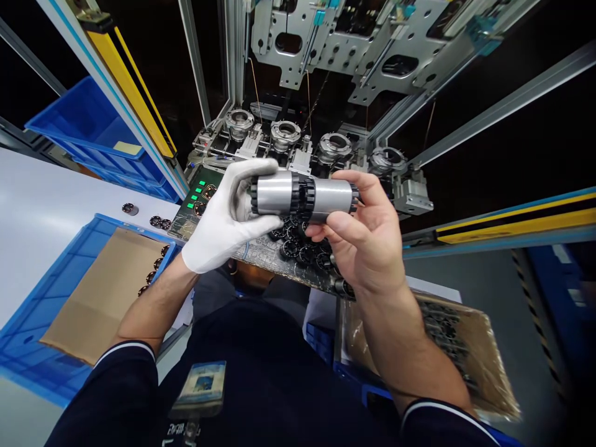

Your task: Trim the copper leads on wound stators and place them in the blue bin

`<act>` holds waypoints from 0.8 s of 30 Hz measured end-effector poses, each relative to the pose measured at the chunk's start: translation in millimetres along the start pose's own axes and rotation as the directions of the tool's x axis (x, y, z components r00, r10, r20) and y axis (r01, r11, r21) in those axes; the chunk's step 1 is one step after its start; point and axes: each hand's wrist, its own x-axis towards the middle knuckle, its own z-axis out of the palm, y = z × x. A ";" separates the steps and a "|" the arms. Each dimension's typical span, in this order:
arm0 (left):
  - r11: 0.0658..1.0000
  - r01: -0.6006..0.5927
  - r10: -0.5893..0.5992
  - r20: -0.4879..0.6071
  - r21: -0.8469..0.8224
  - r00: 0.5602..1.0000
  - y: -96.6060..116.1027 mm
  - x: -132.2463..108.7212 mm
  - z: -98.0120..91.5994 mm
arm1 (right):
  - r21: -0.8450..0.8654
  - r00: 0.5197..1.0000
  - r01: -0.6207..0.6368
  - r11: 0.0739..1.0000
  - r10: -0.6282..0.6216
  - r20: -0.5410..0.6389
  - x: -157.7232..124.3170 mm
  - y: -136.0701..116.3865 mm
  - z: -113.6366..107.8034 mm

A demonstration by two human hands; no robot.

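In my gloved left hand [216, 217] I hold a silver cylindrical motor stator [274, 194] with black toothed ends, thumb below and fingers curled over it. Bare, my right hand [375, 242] grips a second, similar stator [333, 196] between thumb and fingers. The two are lined up end to end, their black toothed rims meeting or almost touching; I cannot tell which. Beneath them, several black-rimmed stators [291, 248] stand crowded on the worn metal worktop [261, 253], partly hidden by my hands.
Ahead is a machine with several round metal fixtures [335, 146] below a plate assembly [326, 43]. Yellow-striped posts [135, 93] flank it. A blue tray [28, 329] with cardboard lies left, blue bins [93, 124] behind. A plastic-lined box [488, 347] of parts sits right.
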 end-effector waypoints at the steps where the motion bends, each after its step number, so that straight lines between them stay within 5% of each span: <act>1: 0.998 -0.027 0.028 0.006 -0.055 1.000 -2.5 0.4 1.5 | 0.021 1.000 -0.001 1.000 0.002 -0.007 0.2 1.3 -0.4; 6: 0.974 -0.134 0.135 -0.009 -0.184 0.991 -19.9 4.6 4.0 | 0.091 0.999 0.017 0.996 -0.014 -0.035 1.4 8.5 -1.3; 11: 0.994 -0.091 0.093 0.029 -0.067 0.995 -27.5 8.3 1.3 | 0.088 0.999 0.014 0.996 -0.009 -0.054 3.8 13.6 -5.3; 17: 0.960 -0.056 0.063 0.016 -0.274 0.998 -28.3 10.2 4.6 | 0.035 0.999 0.033 0.999 -0.031 -0.039 10.9 20.0 -11.2; 24: 0.979 0.017 -0.010 0.035 -0.203 0.999 -44.2 23.9 -1.3 | -0.014 0.998 0.060 0.998 -0.060 -0.005 27.3 30.8 -12.6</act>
